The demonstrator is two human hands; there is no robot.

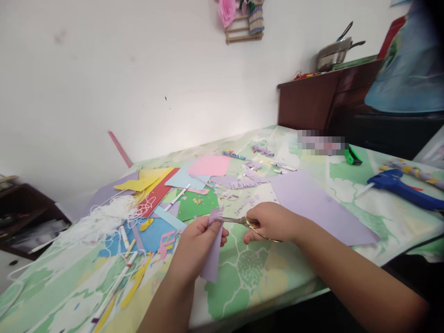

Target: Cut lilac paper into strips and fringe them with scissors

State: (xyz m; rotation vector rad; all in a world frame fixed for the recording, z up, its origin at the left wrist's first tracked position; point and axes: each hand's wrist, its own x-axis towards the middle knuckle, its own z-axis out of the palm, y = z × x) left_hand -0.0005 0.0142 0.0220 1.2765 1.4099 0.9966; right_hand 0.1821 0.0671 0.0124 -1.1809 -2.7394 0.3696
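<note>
My left hand [197, 243] pinches a narrow strip of lilac paper [212, 259] that hangs down over the table edge. Its top end is cut into a fringe. My right hand [268, 222] is closed round the handles of gold scissors [239, 221], whose blades point left and meet the strip's fringed top. Both hands hover just above the green patterned tablecloth [249, 273] near the front edge.
A large lilac sheet [312, 203] lies right of my hands. Coloured paper sheets [194, 185], marker pens [125, 236], white string [104, 217] and scraps litter the left. A blue glue gun [402, 187] lies at the right. A dark wooden cabinet [312, 101] stands behind.
</note>
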